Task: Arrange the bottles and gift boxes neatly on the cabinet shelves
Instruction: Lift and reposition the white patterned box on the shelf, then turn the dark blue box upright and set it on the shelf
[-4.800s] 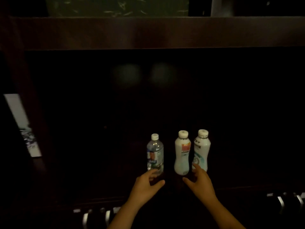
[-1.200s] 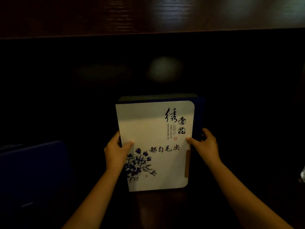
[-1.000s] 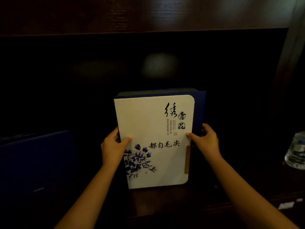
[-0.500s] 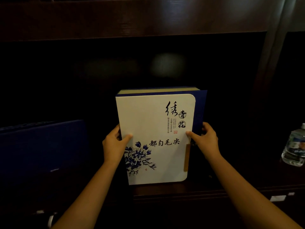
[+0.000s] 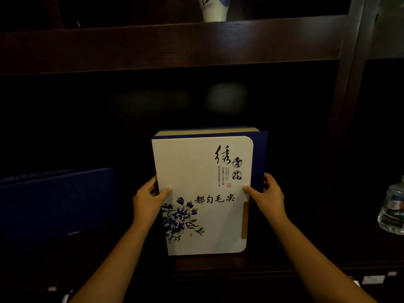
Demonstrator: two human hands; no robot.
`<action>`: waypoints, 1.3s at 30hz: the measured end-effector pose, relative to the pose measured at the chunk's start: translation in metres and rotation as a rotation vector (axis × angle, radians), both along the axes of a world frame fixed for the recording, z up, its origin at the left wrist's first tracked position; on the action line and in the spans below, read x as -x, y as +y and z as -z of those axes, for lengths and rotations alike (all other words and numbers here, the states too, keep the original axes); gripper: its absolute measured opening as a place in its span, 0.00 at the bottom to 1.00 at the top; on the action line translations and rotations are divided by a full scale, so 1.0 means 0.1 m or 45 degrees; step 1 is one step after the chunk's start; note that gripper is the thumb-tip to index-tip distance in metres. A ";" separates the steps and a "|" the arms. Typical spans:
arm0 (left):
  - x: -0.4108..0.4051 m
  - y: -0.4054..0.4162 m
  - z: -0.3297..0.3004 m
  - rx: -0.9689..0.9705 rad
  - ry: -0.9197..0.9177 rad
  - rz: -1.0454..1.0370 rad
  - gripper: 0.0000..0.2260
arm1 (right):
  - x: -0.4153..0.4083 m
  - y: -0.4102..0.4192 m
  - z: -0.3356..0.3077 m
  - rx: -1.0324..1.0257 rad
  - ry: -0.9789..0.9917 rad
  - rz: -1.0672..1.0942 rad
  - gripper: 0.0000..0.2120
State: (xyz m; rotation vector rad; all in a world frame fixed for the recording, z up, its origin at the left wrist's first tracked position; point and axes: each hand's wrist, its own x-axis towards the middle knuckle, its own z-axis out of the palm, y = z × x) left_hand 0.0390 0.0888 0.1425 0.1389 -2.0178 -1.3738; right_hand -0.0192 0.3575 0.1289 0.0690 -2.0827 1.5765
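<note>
- Gift box (image 5: 203,193), white front with blue flower print and black calligraphy, blue sides. Stands upright on the cabinet shelf (image 5: 218,262), near the front edge, roughly mid-bay.
- Left hand (image 5: 147,201) clasps the box's left edge: thumb on the white face, fingers wrapped behind.
- Right hand (image 5: 270,196) clasps the right edge the same way, thumb lying on the face beside the tan strip.
- Box bottom looks to be resting on the shelf board, though the dim light makes contact hard to confirm.
- Second box (image 5: 56,206), dark blue, sits to the left in the same bay, well apart from the held one. Detail lost in shadow.
- Clear water bottle (image 5: 392,211) at far right, beyond the upright post (image 5: 347,106), in the neighbouring bay.
- Blue-and-white vase (image 5: 213,7) on the shelf above, only its base showing.
- Step in hand, by my reading: seating and squaring this box in its spot.
- Next move likely calls for a small push back from the edge, face kept square to the front, then both hands letting go without tipping it. Tall and narrow-footed, so it could topple if released unevenly.
</note>
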 end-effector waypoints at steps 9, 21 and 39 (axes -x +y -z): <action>-0.04 0.07 0.03 -0.067 0.028 -0.087 0.19 | -0.01 -0.01 0.09 0.045 0.024 -0.074 0.29; -0.38 -0.53 0.29 -0.157 -0.076 -0.003 0.26 | -0.62 -0.45 0.30 -0.025 0.397 0.041 0.36; -0.71 -3.75 0.04 0.749 -0.284 -0.515 0.38 | 0.05 -4.03 -0.09 -0.567 0.295 -0.416 0.39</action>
